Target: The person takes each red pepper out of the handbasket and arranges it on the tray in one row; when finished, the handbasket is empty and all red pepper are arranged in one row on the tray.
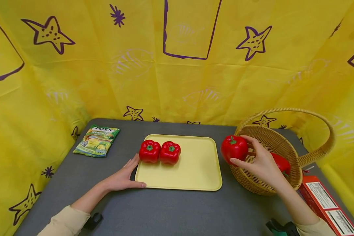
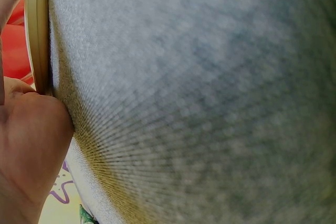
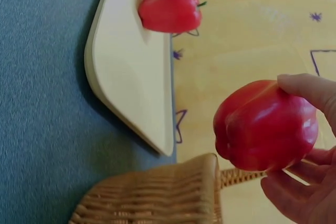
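A red bell pepper (image 1: 234,148) is gripped between the thumb and fingers of my right hand (image 1: 261,164), at the left rim of the wicker basket (image 1: 245,182). In the right wrist view this pepper (image 3: 265,124) is held up above the level of the basket's rim. Another red pepper (image 1: 280,163) lies inside the basket, partly behind my wrist. Two more red peppers (image 1: 149,151) stand side by side on the left part of the pale yellow tray (image 1: 191,173). My left hand (image 1: 122,175) rests at the tray's left edge, thumb at its near corner and fingers spread along the side.
A green snack packet (image 1: 97,141) lies at the table's back left. A red box with white labels (image 1: 327,205) sits right of the basket, whose tall handle (image 1: 327,131) arches up. Yellow patterned cloth (image 1: 153,82) encloses the grey table (image 1: 171,209) behind and at the sides.
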`<state>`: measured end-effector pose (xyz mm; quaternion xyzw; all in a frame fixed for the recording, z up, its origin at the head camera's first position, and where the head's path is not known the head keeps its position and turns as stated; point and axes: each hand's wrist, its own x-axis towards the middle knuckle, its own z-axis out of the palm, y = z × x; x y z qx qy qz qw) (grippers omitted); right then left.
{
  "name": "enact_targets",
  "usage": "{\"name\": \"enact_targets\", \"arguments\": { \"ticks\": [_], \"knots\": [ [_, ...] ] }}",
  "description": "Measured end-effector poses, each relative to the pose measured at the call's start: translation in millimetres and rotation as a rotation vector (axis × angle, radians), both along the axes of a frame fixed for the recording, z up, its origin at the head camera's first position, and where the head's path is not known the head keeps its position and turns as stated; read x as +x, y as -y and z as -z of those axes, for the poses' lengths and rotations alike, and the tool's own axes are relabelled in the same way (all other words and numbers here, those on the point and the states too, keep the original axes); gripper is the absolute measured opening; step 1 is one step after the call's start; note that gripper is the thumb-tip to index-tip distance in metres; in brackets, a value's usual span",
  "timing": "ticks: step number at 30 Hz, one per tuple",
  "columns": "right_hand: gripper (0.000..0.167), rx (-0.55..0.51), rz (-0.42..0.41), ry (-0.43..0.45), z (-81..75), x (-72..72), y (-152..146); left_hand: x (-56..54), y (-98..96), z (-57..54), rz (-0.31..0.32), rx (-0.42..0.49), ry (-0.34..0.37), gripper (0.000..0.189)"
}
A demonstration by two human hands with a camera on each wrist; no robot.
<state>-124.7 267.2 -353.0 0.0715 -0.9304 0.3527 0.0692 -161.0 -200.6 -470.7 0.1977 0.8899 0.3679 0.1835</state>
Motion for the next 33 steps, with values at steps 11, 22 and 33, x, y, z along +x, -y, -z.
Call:
{"name": "enact_targets", "arguments": {
  "ticks": [11,22,33],
  "knots": [
    [0.084,-0.028,-0.042,0.044,13.6,-8.0,16.8,-0.2,0.4,-0.8,0.005,0.011,-0.001,0.114],
    [0.081,-0.085,-0.095,0.077,29.3,-14.1,32.8,-0.8,1.1,1.1,0.005,0.003,-0.005,0.114],
    [0.079,-0.114,-0.131,0.092,39.8,-18.4,47.2,-0.4,0.7,0.1,0.006,0.005,0.003,0.114]
  ]
}}
